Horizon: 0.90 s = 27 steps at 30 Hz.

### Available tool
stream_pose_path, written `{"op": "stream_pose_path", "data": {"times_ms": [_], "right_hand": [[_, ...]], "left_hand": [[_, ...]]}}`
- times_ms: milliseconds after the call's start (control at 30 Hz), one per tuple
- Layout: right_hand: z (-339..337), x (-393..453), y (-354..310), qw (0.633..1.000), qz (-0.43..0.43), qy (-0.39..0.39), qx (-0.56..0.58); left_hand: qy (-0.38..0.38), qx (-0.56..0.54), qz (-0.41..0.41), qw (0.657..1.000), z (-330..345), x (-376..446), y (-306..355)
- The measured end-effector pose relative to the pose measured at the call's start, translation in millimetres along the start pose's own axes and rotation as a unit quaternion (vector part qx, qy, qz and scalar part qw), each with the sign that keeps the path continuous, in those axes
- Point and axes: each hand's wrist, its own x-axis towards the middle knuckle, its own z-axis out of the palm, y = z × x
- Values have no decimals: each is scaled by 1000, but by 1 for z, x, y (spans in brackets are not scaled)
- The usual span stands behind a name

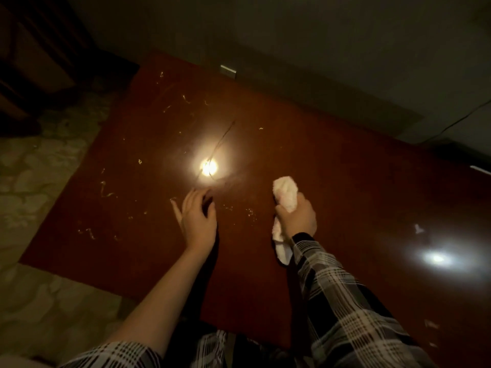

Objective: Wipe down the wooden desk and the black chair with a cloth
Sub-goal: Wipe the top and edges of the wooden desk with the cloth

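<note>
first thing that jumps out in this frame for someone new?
The bright round light reflection glaring off the middle of the glossy wooden desk, with a second one near its right edge. Next, the white cloth bunched in the grip of the right hand, just right of centre. The left hand rests open on the desk beside pale scratch-like marks scattered over the left half.

Dim room, patterned floor [39,181]

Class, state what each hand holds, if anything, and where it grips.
The right hand grips the white cloth around its middle; the left hand holds nothing.
</note>
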Motion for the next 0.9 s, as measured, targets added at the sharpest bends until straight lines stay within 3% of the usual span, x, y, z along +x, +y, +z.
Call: {"op": "stream_pose_path", "data": {"times_ms": [67, 300, 400, 467, 533, 600, 633, 800, 900], "right_hand": [[14, -12, -5, 997, -19, 13, -74], [53, -52, -40, 989, -70, -10, -132], [59, -67, -48, 982, -130, -51, -125], [59, -74, -50, 972, -173, -120, -104], [55, -76, -50, 976, -157, -153, 15], [45, -74, -46, 982, -105, -100, 120], [41, -72, -42, 987, -87, -61, 119], [46, -67, -28, 995, -75, -6, -68], [60, -76, -40, 993, -57, 9, -106]], "left_hand": [[-2, 15, -12, 1000, -5, -3, -4], [26, 71, -15, 997, -28, -17, -31], [30, 89, -46, 995, -38, -24, -45], [17, 124, -68, 990, -42, -28, -51], [8, 148, -87, 985, -46, -31, -56], [3, 156, -98, 983, -50, -35, -60], [2, 159, -101, 982, -52, -37, -62], [27, 149, -157, 976, -62, -49, -78], [39, 142, -187, 971, -69, -53, -89]]}}
